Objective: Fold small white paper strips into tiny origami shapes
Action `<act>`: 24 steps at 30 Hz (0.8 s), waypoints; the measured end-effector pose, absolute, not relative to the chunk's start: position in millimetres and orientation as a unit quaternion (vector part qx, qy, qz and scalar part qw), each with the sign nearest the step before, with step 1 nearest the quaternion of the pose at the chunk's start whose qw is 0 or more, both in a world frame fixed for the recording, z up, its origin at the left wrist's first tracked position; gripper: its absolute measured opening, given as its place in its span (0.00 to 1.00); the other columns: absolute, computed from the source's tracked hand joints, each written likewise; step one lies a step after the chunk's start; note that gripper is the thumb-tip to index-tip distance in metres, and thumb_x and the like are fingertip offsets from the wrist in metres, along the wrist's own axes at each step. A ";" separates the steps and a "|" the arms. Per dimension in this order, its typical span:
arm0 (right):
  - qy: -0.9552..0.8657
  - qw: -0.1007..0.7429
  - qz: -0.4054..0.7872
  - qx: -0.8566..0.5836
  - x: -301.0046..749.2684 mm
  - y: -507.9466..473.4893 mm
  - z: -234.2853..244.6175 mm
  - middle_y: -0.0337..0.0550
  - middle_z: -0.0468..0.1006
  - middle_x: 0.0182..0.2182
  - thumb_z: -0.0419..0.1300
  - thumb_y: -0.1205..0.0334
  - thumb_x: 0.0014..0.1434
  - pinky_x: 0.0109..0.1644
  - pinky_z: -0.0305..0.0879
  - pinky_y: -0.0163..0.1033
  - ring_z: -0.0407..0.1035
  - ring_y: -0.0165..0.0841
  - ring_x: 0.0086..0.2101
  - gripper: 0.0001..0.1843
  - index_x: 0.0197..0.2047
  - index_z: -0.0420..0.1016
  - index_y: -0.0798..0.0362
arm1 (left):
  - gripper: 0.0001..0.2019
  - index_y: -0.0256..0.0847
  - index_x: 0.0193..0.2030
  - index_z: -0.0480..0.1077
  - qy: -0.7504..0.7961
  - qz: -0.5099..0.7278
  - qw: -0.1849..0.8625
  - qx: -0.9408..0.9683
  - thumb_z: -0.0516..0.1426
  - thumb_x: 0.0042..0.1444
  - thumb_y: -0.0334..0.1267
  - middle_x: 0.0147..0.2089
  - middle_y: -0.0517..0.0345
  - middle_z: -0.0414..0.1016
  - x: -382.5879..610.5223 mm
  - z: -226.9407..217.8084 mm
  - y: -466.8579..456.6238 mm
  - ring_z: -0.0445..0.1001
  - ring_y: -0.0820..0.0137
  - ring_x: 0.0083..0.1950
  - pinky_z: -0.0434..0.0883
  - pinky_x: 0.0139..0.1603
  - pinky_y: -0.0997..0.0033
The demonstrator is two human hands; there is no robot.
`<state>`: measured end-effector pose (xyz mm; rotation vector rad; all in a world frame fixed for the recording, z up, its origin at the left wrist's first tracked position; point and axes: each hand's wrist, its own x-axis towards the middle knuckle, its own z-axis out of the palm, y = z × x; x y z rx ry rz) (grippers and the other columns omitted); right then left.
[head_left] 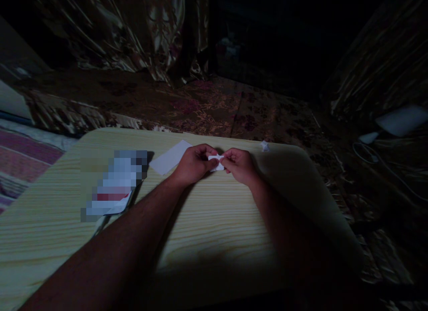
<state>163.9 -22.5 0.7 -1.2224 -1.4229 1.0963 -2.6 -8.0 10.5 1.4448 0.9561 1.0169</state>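
Observation:
Both my hands meet over the far middle of a light wooden table (207, 230). My left hand (194, 164) and my right hand (239, 166) each pinch one end of a small folded piece of white paper (216, 162) just above the tabletop. The fingers of both hands are curled closed on it. A flat white paper sheet (169, 157) lies on the table just left of my left hand. A tiny folded white paper shape (265, 145) sits near the table's far edge, to the right of my right hand.
A blurred-out flat item (115, 186) lies on the table's left part. Dark patterned carpet (214, 105) surrounds the table. Shiny curtain fabric (133, 30) hangs behind. A white device with a cable (397, 121) lies on the floor at right. The room is dim.

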 end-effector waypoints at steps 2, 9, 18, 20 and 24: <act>-0.577 0.469 0.445 -0.499 163.6 -22.7 0.8 0.35 0.71 0.20 0.62 0.58 0.49 0.21 0.58 0.30 0.63 0.24 0.19 0.09 0.29 0.69 0.54 | 0.13 0.35 0.35 0.71 0.404 0.425 0.524 0.618 0.65 0.43 0.38 0.27 0.59 0.72 -2.6 9.3 -7.1 0.67 0.75 0.25 0.63 0.25 0.76; -0.576 0.471 0.448 -0.495 163.7 -22.4 1.2 0.36 0.72 0.20 0.62 0.59 0.49 0.22 0.60 0.31 0.64 0.26 0.20 0.08 0.29 0.70 0.54 | 0.10 0.36 0.31 0.71 0.411 0.418 0.499 0.638 0.63 0.46 0.41 0.25 0.59 0.71 -3.6 8.2 -6.6 0.65 0.75 0.24 0.61 0.24 0.77; -0.577 0.469 0.459 -0.486 163.1 -22.2 -0.1 0.37 0.73 0.21 0.63 0.57 0.49 0.22 0.62 0.31 0.65 0.25 0.20 0.09 0.30 0.71 0.55 | 0.09 0.36 0.30 0.71 0.442 0.409 0.482 0.636 0.61 0.48 0.40 0.23 0.60 0.70 -3.9 8.6 -6.7 0.63 0.76 0.21 0.59 0.22 0.77; -0.578 0.468 0.456 -0.488 162.9 -22.1 -0.5 0.37 0.73 0.21 0.63 0.57 0.49 0.22 0.62 0.31 0.66 0.26 0.20 0.09 0.29 0.70 0.55 | 0.09 0.36 0.30 0.71 0.437 0.416 0.487 0.632 0.61 0.48 0.40 0.23 0.59 0.70 -4.0 8.1 -6.5 0.64 0.75 0.22 0.60 0.22 0.76; -0.586 0.460 0.444 -0.498 163.4 -22.0 -0.6 0.38 0.73 0.20 0.62 0.58 0.50 0.22 0.62 0.31 0.67 0.27 0.20 0.08 0.28 0.70 0.55 | 0.09 0.36 0.31 0.70 0.427 0.420 0.497 0.628 0.61 0.49 0.41 0.23 0.59 0.70 -3.5 8.1 -6.7 0.64 0.75 0.22 0.59 0.22 0.76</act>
